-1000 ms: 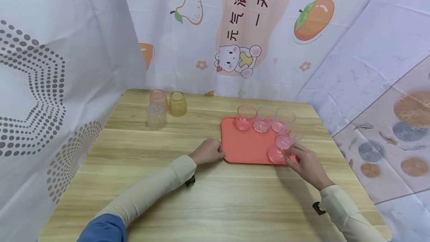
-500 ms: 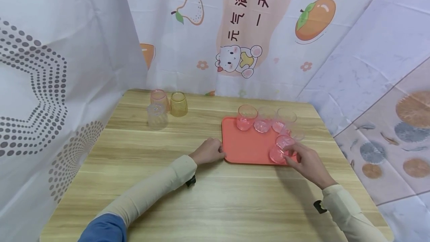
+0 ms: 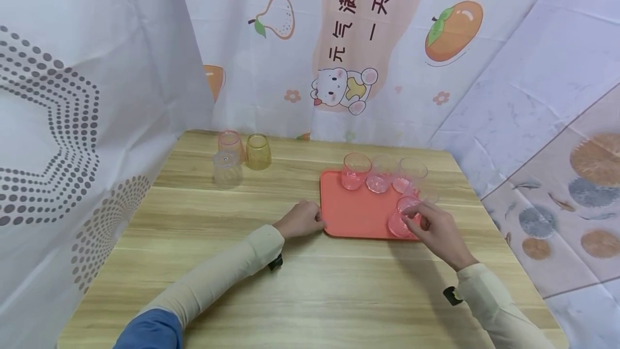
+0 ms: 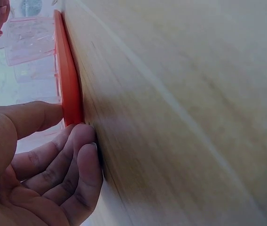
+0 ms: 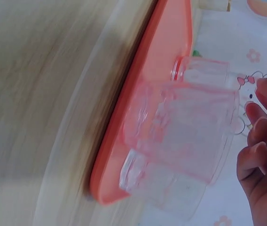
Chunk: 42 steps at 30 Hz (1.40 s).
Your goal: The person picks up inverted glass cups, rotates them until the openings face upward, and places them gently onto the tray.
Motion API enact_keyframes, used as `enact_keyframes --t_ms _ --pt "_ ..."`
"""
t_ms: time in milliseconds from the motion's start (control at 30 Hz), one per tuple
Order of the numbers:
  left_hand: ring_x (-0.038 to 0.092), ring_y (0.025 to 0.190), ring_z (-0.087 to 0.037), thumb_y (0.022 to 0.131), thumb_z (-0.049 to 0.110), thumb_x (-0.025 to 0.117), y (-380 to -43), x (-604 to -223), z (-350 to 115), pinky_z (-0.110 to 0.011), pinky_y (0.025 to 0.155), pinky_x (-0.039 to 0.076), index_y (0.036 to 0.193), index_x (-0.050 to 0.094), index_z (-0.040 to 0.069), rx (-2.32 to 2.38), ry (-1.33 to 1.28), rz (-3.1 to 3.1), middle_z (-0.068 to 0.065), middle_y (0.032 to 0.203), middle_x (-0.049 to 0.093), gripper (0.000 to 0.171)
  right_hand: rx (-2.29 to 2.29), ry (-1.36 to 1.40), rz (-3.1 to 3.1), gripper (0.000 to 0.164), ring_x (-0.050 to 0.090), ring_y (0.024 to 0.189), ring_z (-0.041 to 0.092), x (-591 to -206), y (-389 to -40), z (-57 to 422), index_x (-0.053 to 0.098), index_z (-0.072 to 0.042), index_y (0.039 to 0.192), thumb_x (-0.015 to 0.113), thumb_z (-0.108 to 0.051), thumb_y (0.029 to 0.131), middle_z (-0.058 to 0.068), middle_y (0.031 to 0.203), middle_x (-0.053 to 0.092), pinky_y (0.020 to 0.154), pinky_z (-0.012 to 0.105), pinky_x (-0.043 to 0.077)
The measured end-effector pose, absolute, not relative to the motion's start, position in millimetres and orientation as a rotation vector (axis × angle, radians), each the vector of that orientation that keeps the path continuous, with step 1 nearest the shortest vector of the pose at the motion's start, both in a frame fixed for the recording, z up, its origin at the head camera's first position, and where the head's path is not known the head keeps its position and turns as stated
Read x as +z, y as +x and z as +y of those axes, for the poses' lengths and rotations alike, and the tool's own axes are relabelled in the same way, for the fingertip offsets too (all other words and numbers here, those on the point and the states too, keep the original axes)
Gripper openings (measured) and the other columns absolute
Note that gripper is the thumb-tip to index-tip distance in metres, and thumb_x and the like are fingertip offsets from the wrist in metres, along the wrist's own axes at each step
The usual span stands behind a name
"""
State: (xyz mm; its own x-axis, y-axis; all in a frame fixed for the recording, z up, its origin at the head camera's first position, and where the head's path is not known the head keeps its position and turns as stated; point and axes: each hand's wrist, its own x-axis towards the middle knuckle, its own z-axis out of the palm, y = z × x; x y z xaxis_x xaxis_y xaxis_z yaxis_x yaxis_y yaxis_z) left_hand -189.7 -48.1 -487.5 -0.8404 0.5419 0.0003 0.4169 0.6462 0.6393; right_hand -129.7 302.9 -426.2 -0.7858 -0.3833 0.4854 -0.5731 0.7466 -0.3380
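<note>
My left hand (image 3: 300, 218) pinches the near left corner of an orange-red tray (image 3: 346, 209), thumb on the rim and fingers curled beneath in the left wrist view. At the tray's near right corner stands a pink drinking glass (image 5: 183, 127), upright. Beside its rim hovers my right hand (image 3: 438, 233), fingers bent with a gap to the glass in the right wrist view. That hand partly hides the glass in the head view. Along the tray's far side are a pinkish glass (image 3: 356, 174) and a clear glass (image 3: 378, 179), with others to the right.
Back left on the wooden table (image 3: 271, 295) stand three upside-down glasses: a pink glass (image 3: 230, 141), a yellow glass (image 3: 258, 154) and a clear glass (image 3: 227, 171). A printed curtain (image 3: 276, 69) hangs behind the table.
My right hand has come off the side of the near pink glass and shifted slightly up and left, over its rim. The left hand and the tray have stayed put.
</note>
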Motion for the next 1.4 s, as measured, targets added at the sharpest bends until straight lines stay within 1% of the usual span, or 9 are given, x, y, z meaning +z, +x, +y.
enact_keyframes --t_ms 300,433,567,700,800,967,1067,1233,1400 --pt "0.031 0.047 -0.003 0.094 0.012 0.069 -188 -486 -48 -0.022 0.048 0.028 0.053 0.049 0.018 0.963 0.79 2.683 0.013 0.049 0.034 0.046 0.753 0.831 -2.514 0.023 0.044 0.061 0.005 -426 -136 281 0.075 -0.014 0.096 0.083 0.001 0.082 -0.012 0.087 0.063 0.057 0.017 0.035" --pt "0.031 0.046 -0.004 0.095 0.012 0.069 -187 -486 -48 -0.022 0.047 0.028 0.054 0.049 0.017 0.958 0.774 2.687 0.012 0.049 0.034 0.046 0.754 0.88 -2.51 0.019 0.045 0.061 0.007 -428 -140 271 0.075 -0.015 0.095 0.082 -0.001 0.084 -0.013 0.085 0.062 0.058 0.018 0.036" --pt "0.032 0.046 -0.004 0.095 0.012 0.07 -186 -485 -48 -0.022 0.047 0.028 0.055 0.051 0.016 0.952 0.754 2.682 0.012 0.049 0.035 0.045 0.738 0.878 -2.548 0.018 0.045 0.062 0.006 -429 -140 261 0.075 -0.019 0.097 0.082 -0.006 0.086 -0.015 0.083 0.061 0.058 0.021 0.037" --pt "0.033 0.046 -0.005 0.096 0.014 0.07 -186 -485 -47 -0.022 0.048 0.028 0.055 0.052 0.016 0.933 0.745 2.682 0.011 0.05 0.035 0.045 0.764 0.85 -2.621 0.015 0.046 0.063 0.006 -430 -137 250 0.075 -0.02 0.101 0.081 -0.013 0.089 -0.015 0.089 0.063 0.056 0.023 0.04" --pt "0.033 0.046 -0.005 0.097 0.014 0.07 -186 -485 -47 -0.022 0.047 0.029 0.055 0.052 0.016 0.937 0.746 2.682 0.011 0.05 0.035 0.045 0.793 0.849 -2.67 0.013 0.047 0.065 0.006 -432 -137 241 0.074 -0.018 0.102 0.08 -0.015 0.091 -0.014 0.094 0.063 0.056 0.024 0.042" --pt "0.034 0.046 -0.005 0.096 0.013 0.07 -187 -485 -48 -0.021 0.047 0.029 0.055 0.051 0.016 0.953 0.749 2.677 0.011 0.05 0.035 0.046 0.817 0.89 -2.68 0.017 0.048 0.065 0.007 -435 -138 226 0.074 -0.018 0.103 0.081 -0.011 0.089 -0.013 0.095 0.063 0.056 0.024 0.043" --pt "0.032 0.046 -0.005 0.095 0.012 0.07 -187 -485 -47 -0.021 0.047 0.028 0.054 0.048 0.016 0.949 0.757 2.68 0.011 0.049 0.033 0.047 0.842 0.902 -2.692 0.018 0.051 0.066 0.01 -438 -140 217 0.075 -0.017 0.104 0.082 -0.01 0.088 -0.012 0.095 0.064 0.056 0.024 0.044" --pt "0.032 0.046 -0.004 0.094 0.011 0.071 -187 -484 -47 -0.021 0.048 0.028 0.054 0.046 0.017 0.949 0.749 2.677 0.012 0.049 0.032 0.047 0.824 0.896 -2.764 0.016 0.055 0.07 0.014 -447 -143 205 0.077 -0.014 0.106 0.081 -0.015 0.09 -0.011 0.096 0.064 0.06 0.024 0.047" --pt "0.033 0.047 -0.004 0.094 0.013 0.072 -187 -483 -47 -0.021 0.048 0.028 0.054 0.046 0.017 0.933 0.75 2.689 0.012 0.05 0.033 0.047 0.775 0.895 -2.823 0.014 0.054 0.071 0.011 -460 -146 196 0.078 -0.017 0.105 0.081 -0.017 0.091 -0.01 0.096 0.064 0.062 0.023 0.048"
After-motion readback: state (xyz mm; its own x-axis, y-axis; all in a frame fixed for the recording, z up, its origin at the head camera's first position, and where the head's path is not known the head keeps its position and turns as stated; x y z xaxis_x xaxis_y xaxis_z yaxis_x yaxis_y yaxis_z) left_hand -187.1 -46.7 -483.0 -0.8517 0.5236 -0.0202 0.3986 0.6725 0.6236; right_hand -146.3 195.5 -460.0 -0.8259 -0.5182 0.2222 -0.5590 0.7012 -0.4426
